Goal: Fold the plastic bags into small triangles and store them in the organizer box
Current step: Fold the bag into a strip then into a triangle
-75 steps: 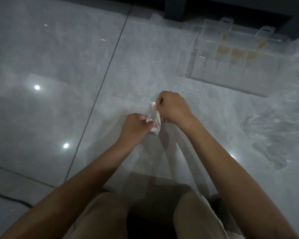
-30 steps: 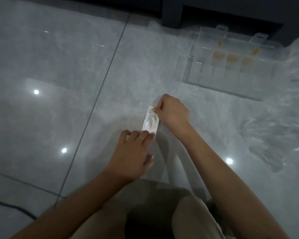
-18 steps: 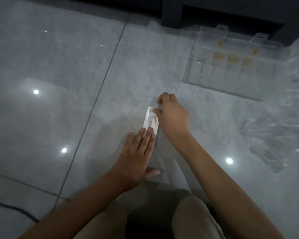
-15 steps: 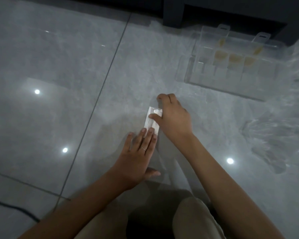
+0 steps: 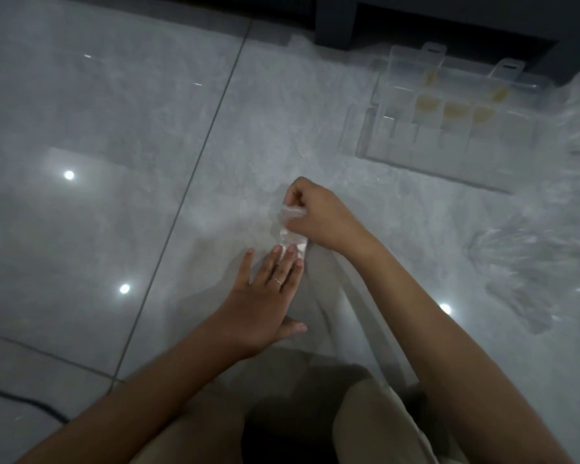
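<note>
Left hand flat, straight fingers pressing near end of folded clear plastic bag strip on grey floor tile; right hand pinching far end, lifted.

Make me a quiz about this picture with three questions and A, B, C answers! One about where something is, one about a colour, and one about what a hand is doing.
1. Where is the box?
A. between the knees
B. on the floor, at the top right
C. on the lap

2. What colour is the floor?
A. red
B. green
C. grey

3. What is the left hand doing?
A. pressing flat on the bag
B. making a fist
C. waving in the air

Answers:
1. B, the clear box lies open on the tiles at the top right of the view.
2. C, the shiny tiles are all grey.
3. A, its straight fingers lie on the near end of the folded bag, while the right hand pinches the far end.
</note>
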A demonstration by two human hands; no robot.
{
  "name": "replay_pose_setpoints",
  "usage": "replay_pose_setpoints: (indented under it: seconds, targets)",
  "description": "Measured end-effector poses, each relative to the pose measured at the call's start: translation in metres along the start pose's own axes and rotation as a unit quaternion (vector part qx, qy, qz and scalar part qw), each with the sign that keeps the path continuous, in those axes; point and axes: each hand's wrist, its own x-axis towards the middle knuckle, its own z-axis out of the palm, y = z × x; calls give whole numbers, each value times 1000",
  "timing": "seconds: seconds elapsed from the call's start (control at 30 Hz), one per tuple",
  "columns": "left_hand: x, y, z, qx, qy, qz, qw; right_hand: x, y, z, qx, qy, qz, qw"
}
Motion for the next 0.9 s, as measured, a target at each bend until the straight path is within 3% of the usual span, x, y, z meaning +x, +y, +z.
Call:
replay_pose_setpoints:
  seconds: [0.07,0.13,0.33,0.4,0.47,0.6,0.7,0.8,0.9]
  targets:
    - [-2,1,0,5,2,-7,1000,4,4,-4,76,32,25,996]
    - [-3,3,9,-2,52,5,999,7,9,-8,129,47,58,989]
    - [-11,2,21,-131,121,7,984,1,15,-13,142,77,22,987]
    - [-15,0,13,-260,190,-50,945,-7,11,-17,174,87,-1,981]
    - [-16,-2,-3,-397,252,-127,873,-17,7,-25,210,78,-18,974]
    - [-6,-1,-38,-571,260,-140,766,-40,-10,-42,238,24,-49,970]
    - [-2,1,-57,-597,260,-118,750,-51,-19,-46,249,18,-54,967]
    - [-3,0,-67,-594,284,-92,747,-57,-21,-47,294,68,-46,952]
    - [-1,-4,-70,-632,308,-96,705,-62,-18,-40,356,79,14,931]
